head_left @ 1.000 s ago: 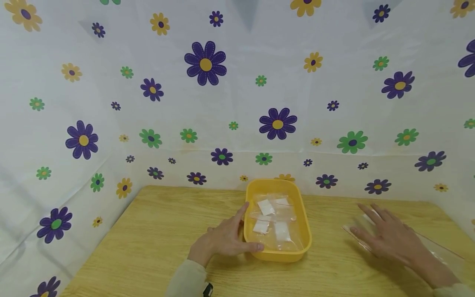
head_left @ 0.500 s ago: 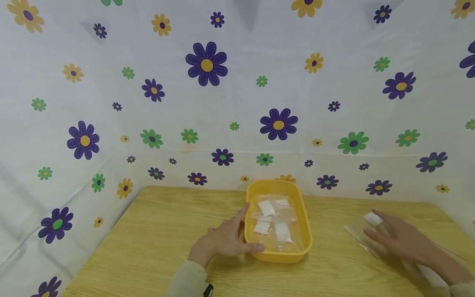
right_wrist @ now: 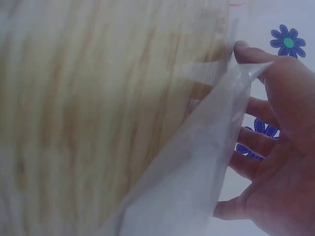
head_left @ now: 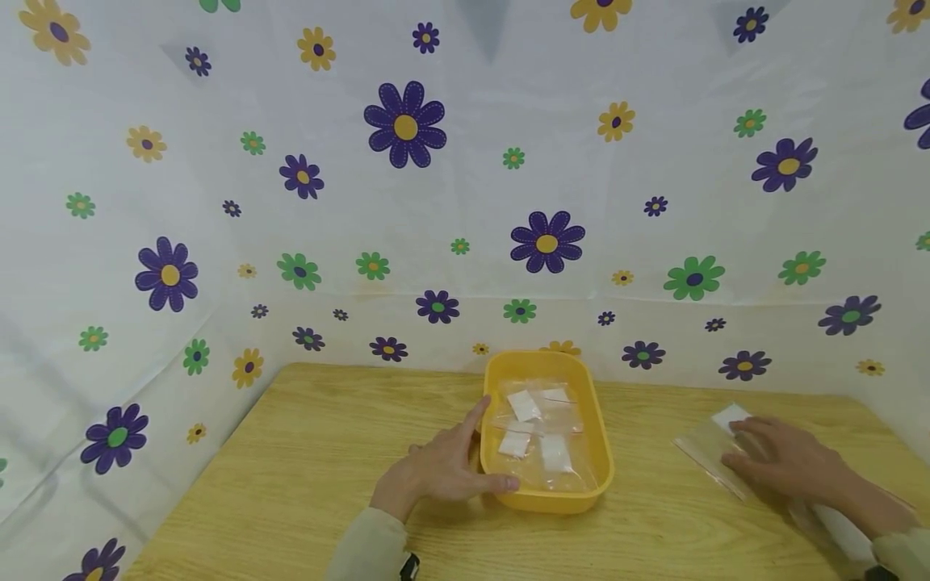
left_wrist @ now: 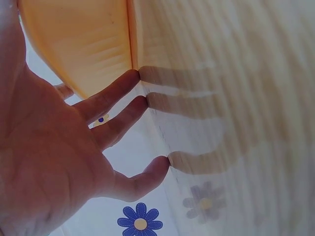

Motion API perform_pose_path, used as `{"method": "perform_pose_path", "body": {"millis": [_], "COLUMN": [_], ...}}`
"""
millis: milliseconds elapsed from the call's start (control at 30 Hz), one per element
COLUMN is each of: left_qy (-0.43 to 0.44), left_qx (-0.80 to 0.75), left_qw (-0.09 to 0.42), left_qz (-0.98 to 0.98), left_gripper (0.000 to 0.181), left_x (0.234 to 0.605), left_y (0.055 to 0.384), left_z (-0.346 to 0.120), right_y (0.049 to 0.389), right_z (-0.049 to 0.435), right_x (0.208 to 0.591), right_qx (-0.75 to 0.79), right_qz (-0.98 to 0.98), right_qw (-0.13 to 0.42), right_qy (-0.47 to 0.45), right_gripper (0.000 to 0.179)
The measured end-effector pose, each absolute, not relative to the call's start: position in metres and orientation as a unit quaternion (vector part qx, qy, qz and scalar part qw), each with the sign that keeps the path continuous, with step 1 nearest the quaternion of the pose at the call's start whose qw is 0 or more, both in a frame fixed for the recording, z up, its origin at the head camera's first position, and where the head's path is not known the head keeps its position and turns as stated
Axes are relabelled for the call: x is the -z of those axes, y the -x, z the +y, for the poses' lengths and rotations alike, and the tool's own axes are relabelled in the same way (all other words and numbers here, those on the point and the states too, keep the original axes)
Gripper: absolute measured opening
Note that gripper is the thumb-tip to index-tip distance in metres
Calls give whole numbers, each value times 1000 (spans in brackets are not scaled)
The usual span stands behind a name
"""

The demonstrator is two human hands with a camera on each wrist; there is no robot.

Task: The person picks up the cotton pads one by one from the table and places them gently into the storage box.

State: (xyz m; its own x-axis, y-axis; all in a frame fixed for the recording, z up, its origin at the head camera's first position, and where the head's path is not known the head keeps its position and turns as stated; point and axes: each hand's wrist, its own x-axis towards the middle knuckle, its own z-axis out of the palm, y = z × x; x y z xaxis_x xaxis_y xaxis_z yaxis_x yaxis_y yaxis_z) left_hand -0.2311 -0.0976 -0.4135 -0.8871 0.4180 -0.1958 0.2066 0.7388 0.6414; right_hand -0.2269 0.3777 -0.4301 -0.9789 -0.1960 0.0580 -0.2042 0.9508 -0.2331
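My left hand (head_left: 439, 468) rests against the near left corner of a yellow plastic basket (head_left: 605, 460), thumb at its front rim and index finger along its side. The left wrist view shows other fingertips (left_wrist: 142, 102) touching the table. Inside the basket lie several clear zip bags (head_left: 570, 476) with white labels or inserts. At the right, my right hand (head_left: 792, 460) reaches over another clear zip bag (head_left: 701, 448) with a white patch at its far corner. A clear bag flap (right_wrist: 216, 128) stands up before that palm in the right wrist view, its fingers fairly straight.
The wooden table (head_left: 312, 484) runs back to a white curtain (head_left: 450, 194) printed with flowers, which also closes in both sides. The basket's far end stands close to the curtain. More clear bag material (head_left: 835, 524) lies under the right forearm.
My right hand has shifted to the right from lying spread over the bag, uncovering its left part and white patch. The left hand stays at the basket.
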Motion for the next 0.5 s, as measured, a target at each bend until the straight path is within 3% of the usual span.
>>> {"method": "perform_pose_path", "body": {"millis": [267,500], "left_qy": [-169,-163], "left_qx": [-321,-316], "left_qw": [167,168], "left_qz": [917,919], "left_gripper": [112,112], "left_x": [412,413], "left_y": [231,232], "left_z": [-98,-98], "right_y": [234,234], "right_z": [376,379], "right_x": [431,429], "right_qx": [-117,-151], "right_qz": [-986,-985], "right_qw": [39,8], "right_qy": [-111,-78], "right_gripper": [58,54]}}
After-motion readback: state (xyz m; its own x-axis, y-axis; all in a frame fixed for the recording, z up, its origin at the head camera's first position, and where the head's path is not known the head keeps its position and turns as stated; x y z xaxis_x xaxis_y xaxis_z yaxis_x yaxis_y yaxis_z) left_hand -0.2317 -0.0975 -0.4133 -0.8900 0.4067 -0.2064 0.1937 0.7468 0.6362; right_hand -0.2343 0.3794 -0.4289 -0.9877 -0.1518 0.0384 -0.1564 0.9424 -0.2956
